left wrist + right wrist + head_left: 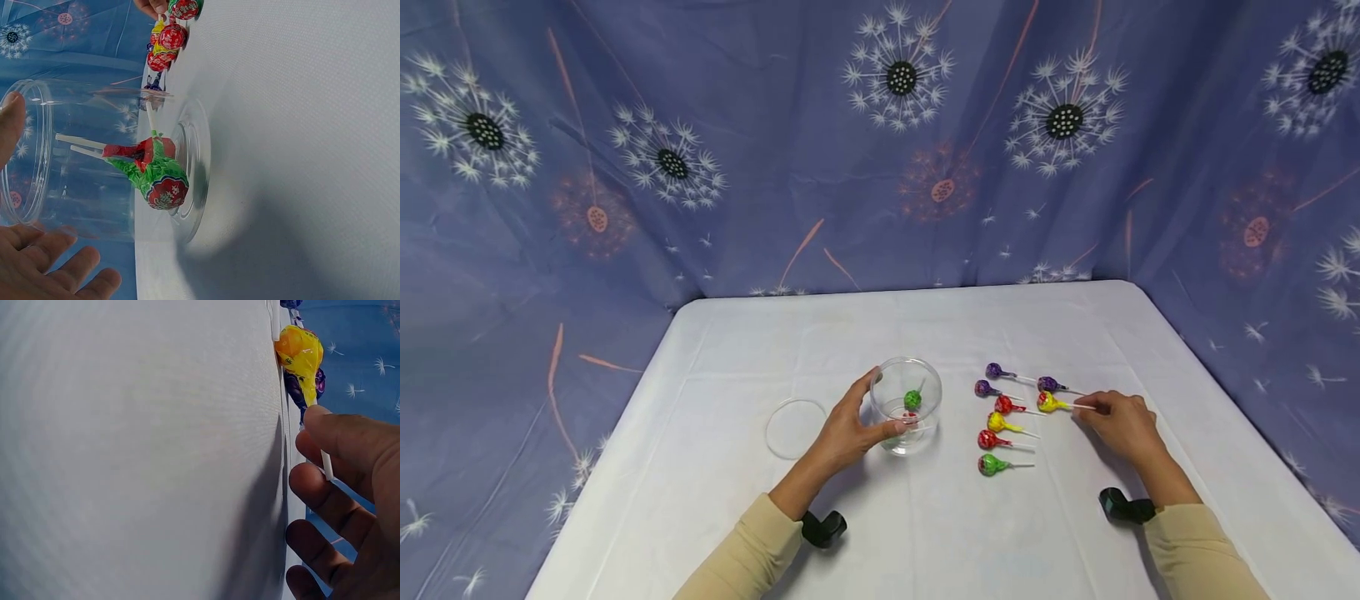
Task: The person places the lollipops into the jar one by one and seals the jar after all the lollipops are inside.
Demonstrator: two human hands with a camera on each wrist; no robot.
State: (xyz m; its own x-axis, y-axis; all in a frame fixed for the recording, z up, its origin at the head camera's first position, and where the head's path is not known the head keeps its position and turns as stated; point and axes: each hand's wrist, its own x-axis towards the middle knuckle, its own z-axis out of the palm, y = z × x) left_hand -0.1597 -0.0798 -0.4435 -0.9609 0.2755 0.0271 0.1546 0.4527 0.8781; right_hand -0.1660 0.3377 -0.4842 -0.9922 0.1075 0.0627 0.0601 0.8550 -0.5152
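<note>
My left hand (pixel 846 433) holds a clear plastic jar (pixel 930 410) near its rim, thumb on the near side and fingers on the far side. The jar stands upright on the table. Inside it lie green lollipops (pixel 164 181) and a red lollipop (pixel 164 149), their white sticks pointing various ways. Farther right, my right hand (pixel 1122 425) pinches the white stick of a yellow lollipop (pixel 300 353) between thumb and index finger. In the right wrist view the other fingers are loosely bent below the stick. A purple lollipop (pixel 1049 384) lies just behind the yellow one.
Between the hands lies a column of wrapped lollipops: two purple (pixel 994 371), two red (pixel 989 439), one yellow (pixel 997 422) and one green (pixel 990 465). A clear round lid (pixel 772 435) rests left of the jar. Patterned blue cloth (pixel 820 167) hangs behind the white table (pixel 925 533).
</note>
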